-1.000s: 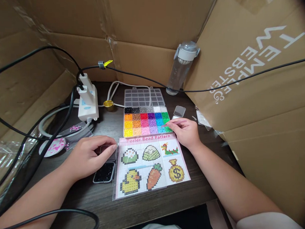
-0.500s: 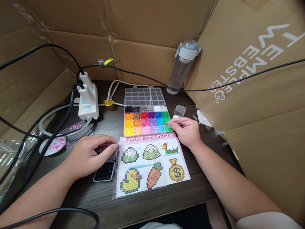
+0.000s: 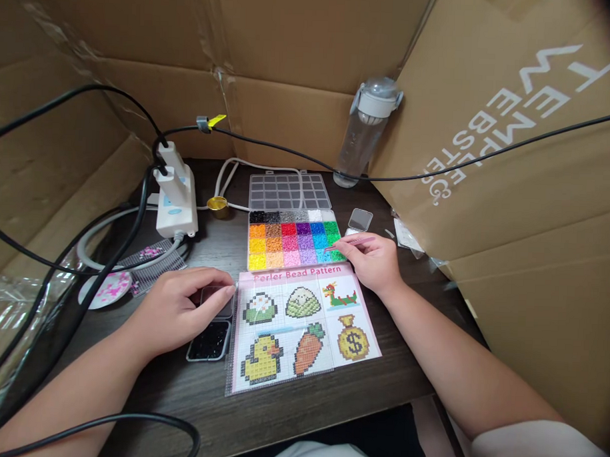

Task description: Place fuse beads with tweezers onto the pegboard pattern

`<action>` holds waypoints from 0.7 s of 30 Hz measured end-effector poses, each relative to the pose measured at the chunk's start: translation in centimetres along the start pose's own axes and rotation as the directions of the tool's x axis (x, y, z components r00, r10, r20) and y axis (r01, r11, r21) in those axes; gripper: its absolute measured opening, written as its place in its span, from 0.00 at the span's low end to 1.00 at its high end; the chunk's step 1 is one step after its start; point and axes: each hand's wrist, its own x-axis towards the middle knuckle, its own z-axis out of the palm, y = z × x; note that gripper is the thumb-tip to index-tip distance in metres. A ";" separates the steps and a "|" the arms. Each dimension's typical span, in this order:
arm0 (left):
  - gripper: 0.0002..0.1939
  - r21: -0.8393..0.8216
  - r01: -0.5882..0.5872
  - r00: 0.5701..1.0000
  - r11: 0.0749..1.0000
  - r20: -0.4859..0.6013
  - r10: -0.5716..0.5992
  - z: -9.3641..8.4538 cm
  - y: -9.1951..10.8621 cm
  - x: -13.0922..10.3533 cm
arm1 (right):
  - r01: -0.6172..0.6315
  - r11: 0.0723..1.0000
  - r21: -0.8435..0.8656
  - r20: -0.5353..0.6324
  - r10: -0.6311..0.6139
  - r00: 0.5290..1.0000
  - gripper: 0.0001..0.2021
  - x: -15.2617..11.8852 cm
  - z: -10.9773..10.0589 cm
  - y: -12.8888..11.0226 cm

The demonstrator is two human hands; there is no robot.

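Note:
My right hand (image 3: 376, 263) pinches a pair of pink tweezers (image 3: 357, 241). The tweezer tips reach into the light-blue section at the right of the bead box (image 3: 297, 238), which is sorted by colour. My left hand (image 3: 182, 307) rests on the table, fingers bent and thumb apart, over the clear lid of a small box of black beads (image 3: 208, 342). Beside it lies a Perler bead pattern sheet (image 3: 349, 333), with a clear pegboard over its left part. A duck and a carrot appear there; whether they are printed or made of beads I cannot tell for every part.
A power strip (image 3: 178, 207) with plugs and black cables (image 3: 288, 150) stands at left. A water bottle (image 3: 365, 134) stands at the back. Nearby are a small gold cup (image 3: 218, 209), a white dish with pink beads (image 3: 105, 291) and a small lidded box (image 3: 360, 220). Cardboard walls (image 3: 289, 114) surround the table.
Almost nothing differs. The view has shifted very slightly; both hands and the tweezers keep their places.

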 end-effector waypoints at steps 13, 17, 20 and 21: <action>0.14 -0.006 0.085 0.993 0.996 0.084 -0.084 -0.4 0.4 0.2 | -0.016 1.000 -0.003 -0.005 0.016 1.000 0.04 0.0 -0.1 0.0; 0.13 -0.010 0.083 0.992 0.996 0.096 -0.082 -0.3 0.4 0.2 | -0.011 1.000 -0.019 0.007 0.011 1.000 0.03 0.0 -0.1 -0.1; 0.13 -0.009 0.088 0.992 0.996 0.089 -0.086 -0.3 0.3 0.1 | -0.012 1.000 -0.016 0.011 0.012 1.000 0.03 0.0 -0.1 -0.2; 0.13 -0.007 0.084 0.993 0.996 0.088 -0.083 -0.3 0.3 0.1 | -0.011 1.000 -0.012 0.011 0.011 1.000 0.03 0.1 -0.1 -0.2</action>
